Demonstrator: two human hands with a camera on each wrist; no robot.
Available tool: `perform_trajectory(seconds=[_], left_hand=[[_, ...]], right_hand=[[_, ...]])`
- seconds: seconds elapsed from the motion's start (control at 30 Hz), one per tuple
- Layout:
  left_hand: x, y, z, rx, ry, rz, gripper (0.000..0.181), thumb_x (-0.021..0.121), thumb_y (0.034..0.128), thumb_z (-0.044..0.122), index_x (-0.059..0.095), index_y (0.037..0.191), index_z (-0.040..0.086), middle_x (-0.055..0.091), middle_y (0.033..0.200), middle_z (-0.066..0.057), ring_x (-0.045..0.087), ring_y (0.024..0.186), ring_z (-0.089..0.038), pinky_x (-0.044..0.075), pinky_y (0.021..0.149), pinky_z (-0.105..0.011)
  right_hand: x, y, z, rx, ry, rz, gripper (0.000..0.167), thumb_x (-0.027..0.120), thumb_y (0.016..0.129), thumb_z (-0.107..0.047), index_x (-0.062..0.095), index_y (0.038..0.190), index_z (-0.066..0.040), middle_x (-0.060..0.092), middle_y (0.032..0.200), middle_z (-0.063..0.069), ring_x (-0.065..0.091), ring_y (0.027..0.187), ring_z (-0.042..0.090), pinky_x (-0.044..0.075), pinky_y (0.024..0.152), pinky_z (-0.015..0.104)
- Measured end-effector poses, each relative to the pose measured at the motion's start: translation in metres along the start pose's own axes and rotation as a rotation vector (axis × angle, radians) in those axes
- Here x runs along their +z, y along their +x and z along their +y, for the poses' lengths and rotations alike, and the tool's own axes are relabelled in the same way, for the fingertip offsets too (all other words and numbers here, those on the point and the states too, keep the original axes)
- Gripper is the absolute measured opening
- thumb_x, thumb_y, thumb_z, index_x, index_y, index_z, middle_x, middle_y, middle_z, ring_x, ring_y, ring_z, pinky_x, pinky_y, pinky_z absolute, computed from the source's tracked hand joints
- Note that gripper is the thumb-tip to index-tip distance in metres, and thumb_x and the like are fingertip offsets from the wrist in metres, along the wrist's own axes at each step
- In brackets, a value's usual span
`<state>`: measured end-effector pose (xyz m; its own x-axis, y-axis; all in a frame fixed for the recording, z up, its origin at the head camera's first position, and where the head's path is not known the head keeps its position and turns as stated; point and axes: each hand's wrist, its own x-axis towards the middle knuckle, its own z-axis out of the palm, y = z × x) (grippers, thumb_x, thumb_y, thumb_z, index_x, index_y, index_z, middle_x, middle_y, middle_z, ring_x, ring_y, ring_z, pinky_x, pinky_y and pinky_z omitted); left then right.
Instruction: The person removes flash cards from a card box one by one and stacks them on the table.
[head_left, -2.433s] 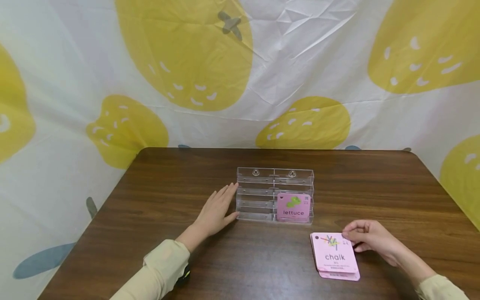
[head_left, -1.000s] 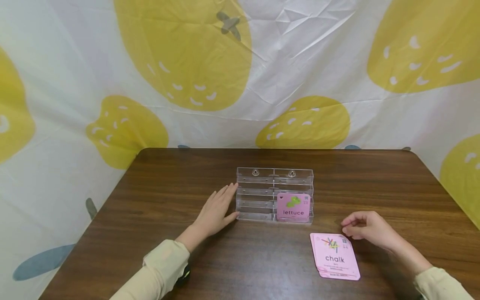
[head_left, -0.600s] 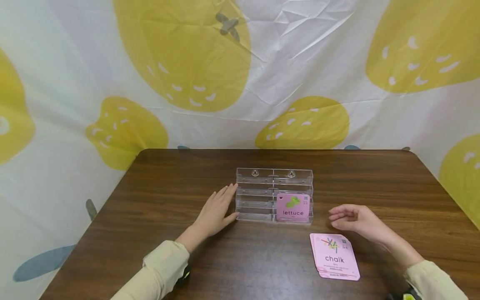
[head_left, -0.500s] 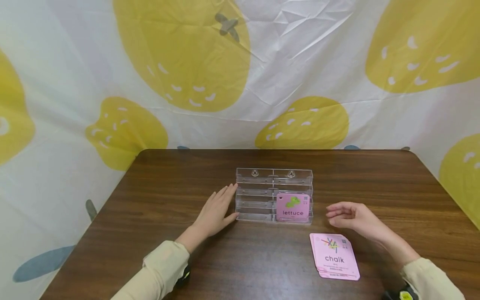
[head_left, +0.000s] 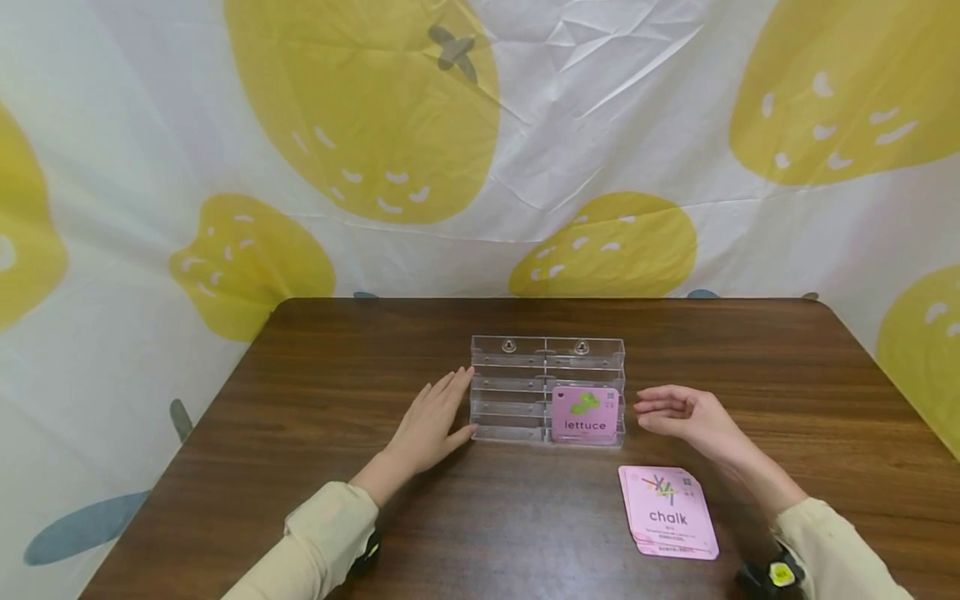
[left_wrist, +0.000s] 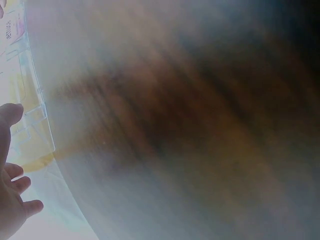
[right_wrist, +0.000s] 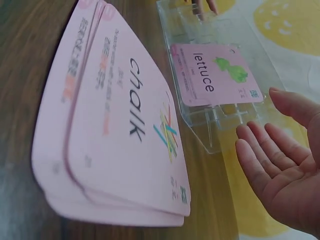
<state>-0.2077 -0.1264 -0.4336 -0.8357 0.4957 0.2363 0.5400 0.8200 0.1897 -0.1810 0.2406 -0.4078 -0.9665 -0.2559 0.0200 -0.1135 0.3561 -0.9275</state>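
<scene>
A clear plastic card rack (head_left: 508, 408) with two columns of tiers lies or stands on the table; its exact tilt is hard to tell. Its lower right pocket bears a pink lettuce card (head_left: 585, 414). My left hand (head_left: 426, 425) rests against the rack's left side with fingers extended. My right hand (head_left: 690, 421) hovers just right of the rack, apart from it, fingers loosely bent and nothing in them. In the right wrist view the right palm (right_wrist: 285, 185) faces the rack. Nearer me lies a stack of pink cards (head_left: 667, 512), a chalk card on top.
The dark wooden table (head_left: 375, 333) ends at a back edge against a white cloth (head_left: 405, 258) with yellow fruit prints. Black wrist straps show at both sleeves. Most of the left wrist view is blurred tabletop.
My right hand has let go of the chalk card, which now lies flat on the stack, and has moved left and away from me towards the rack. The left hand has stayed put.
</scene>
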Motion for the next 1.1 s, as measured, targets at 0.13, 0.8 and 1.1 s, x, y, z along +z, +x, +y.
perform_trajectory(seconds=[0.13, 0.8, 1.1], left_hand=[[0.000, 0.000, -0.001, 0.003, -0.004, 0.006, 0.078, 0.063, 0.0847, 0.032, 0.018, 0.145, 0.009, 0.033, 0.143, -0.014, 0.030, 0.132, -0.026, 0.028, 0.103, -0.050], [0.000, 0.001, -0.001, 0.020, -0.010, 0.022, 0.078, 0.063, 0.0843, 0.032, 0.020, 0.144, 0.008, 0.034, 0.142, -0.016, 0.032, 0.130, -0.030, 0.029, 0.102, -0.052], [0.000, 0.000, -0.001, 0.015, -0.015, 0.017, 0.077, 0.062, 0.0847, 0.032, 0.020, 0.144, 0.008, 0.033, 0.143, -0.015, 0.033, 0.130, -0.029, 0.029, 0.102, -0.051]], right_hand=[[0.003, 0.004, -0.002, -0.008, 0.011, 0.016, 0.047, 0.066, 0.082, -0.016, 0.051, 0.118, 0.012, 0.062, 0.106, 0.025, 0.062, 0.086, 0.005, 0.050, 0.074, 0.022], [0.016, 0.017, -0.009, -0.088, 0.185, 0.043, 0.040, 0.064, 0.082, -0.003, 0.049, 0.111, 0.020, 0.068, 0.092, -0.004, 0.063, 0.080, 0.004, 0.052, 0.069, 0.021], [0.023, 0.020, -0.010, -0.063, 0.148, 0.082, 0.035, 0.067, 0.080, -0.002, 0.054, 0.105, 0.018, 0.068, 0.084, -0.005, 0.061, 0.073, 0.005, 0.052, 0.064, 0.023]])
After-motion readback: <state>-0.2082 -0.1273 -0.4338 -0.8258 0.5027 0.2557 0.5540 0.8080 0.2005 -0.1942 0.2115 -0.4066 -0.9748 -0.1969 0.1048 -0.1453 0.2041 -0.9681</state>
